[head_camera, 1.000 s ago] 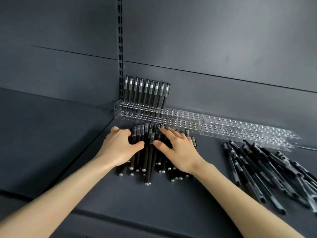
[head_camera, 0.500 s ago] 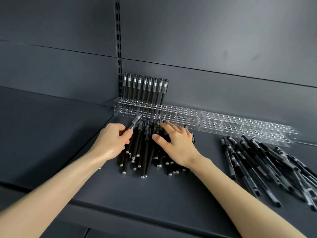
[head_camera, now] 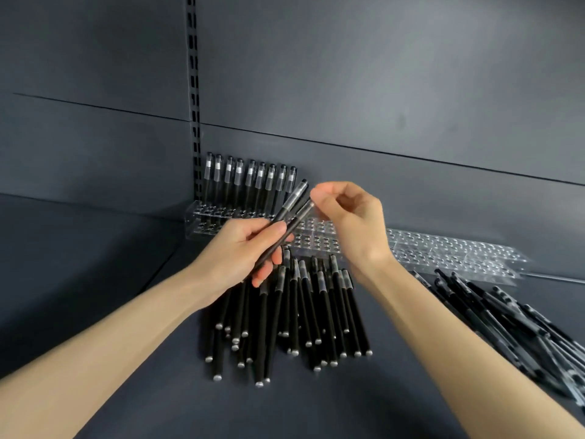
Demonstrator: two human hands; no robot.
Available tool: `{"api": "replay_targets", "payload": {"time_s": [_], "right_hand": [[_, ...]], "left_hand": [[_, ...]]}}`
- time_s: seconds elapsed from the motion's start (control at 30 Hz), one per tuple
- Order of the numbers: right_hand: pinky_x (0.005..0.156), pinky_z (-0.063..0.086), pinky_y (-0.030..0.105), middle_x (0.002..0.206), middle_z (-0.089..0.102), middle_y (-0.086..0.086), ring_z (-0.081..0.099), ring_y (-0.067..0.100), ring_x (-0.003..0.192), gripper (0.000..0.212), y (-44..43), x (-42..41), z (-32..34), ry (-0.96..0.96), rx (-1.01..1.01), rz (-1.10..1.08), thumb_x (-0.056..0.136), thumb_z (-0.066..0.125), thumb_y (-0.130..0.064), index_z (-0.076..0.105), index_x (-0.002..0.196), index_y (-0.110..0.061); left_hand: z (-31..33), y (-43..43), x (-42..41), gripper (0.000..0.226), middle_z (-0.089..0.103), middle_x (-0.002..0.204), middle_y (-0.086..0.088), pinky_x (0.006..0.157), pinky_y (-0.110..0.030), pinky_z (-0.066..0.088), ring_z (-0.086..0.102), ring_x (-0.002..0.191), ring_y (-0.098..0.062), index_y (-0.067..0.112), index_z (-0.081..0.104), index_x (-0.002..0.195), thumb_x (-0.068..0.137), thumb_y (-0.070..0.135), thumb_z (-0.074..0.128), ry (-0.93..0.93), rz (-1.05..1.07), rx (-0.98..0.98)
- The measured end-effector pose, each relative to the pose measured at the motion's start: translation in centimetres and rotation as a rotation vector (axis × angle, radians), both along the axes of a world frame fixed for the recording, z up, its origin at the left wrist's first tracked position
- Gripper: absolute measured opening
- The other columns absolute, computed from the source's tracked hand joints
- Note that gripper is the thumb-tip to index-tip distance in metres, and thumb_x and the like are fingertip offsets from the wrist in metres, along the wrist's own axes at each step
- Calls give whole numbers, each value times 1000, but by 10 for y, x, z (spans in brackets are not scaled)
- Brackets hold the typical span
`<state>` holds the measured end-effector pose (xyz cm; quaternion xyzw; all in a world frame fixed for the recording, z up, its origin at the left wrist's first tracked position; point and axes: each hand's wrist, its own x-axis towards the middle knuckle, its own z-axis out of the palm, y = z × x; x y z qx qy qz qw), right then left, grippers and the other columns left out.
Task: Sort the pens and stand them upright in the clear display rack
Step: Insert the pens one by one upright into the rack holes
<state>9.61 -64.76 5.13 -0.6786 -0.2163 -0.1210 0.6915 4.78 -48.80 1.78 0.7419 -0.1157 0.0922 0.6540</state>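
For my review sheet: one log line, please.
left hand: holds two pens | right hand: fingertips at their cap ends, grip unclear | rack: pen row upright at left end | pile: lying on shelf

Rack, left end of back row: standing pens filled those holes.
Rack, front rows and right stretch: holes lay open from above.
Over the rack's middle: left hand gripping two held pens and right hand pinching at their caps blocked a straight way down.
Before the rack: black pen pile lay up against its front edge.
Right: loose heap covered the shelf.
Left: bare shelf gave room.
Rear: back wall and slotted upright closed it.
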Motion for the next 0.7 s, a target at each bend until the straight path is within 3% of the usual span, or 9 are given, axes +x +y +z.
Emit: {"api": "replay_targets", "payload": {"time_s": [0.13,0.27,0.37,0.47,0.6,0.7], "right_hand": [[67,55,22,70,64,0,62,10,61,17,6,20,2,62,89,-8,85,68,-8,56,97,-9],[62,55,24,68,63,0,65,13,59,23,11,35,0,52,49,-90,82,71,-5,54,95,-13],[81,57,45,76,60,3,64,21,75,22,8,49,6,7,-5,-196,82,70,-1,59,92,-17],[82,55,50,76,56,3,59,19,76,25,10,60,14,-118,-30,-304,83,69,-1,61,91,-23],[80,55,45,79,57,-4,65,24,75,30,19,75,20,-248,-73,-375,84,68,-4,60,94,-31],[78,55,38,79,56,-9,67,27,78,32,19,85,25,-306,-71,-384,84,69,-6,59,92,-35]], "left_hand": [[0,3,31,23,57,64,1,39,-20,30,42,47,-10,7,68,91,94,25,54,-4,-13,-23],[-5,2,53,26,59,63,-1,45,-23,40,50,55,-12,2,68,85,90,27,60,-38,4,-8],[-11,6,62,37,55,68,-17,59,-38,46,48,60,-18,-4,65,82,92,31,57,-135,140,105],[-14,13,66,42,39,58,-9,51,-26,32,34,50,-13,-7,54,73,94,29,53,-266,291,186],[-16,14,67,43,31,46,7,42,-20,24,26,41,-8,0,44,65,96,29,51,-244,291,125],[-17,12,66,44,30,42,9,41,-16,22,25,39,-6,2,41,62,96,28,51,-247,289,89]]}}
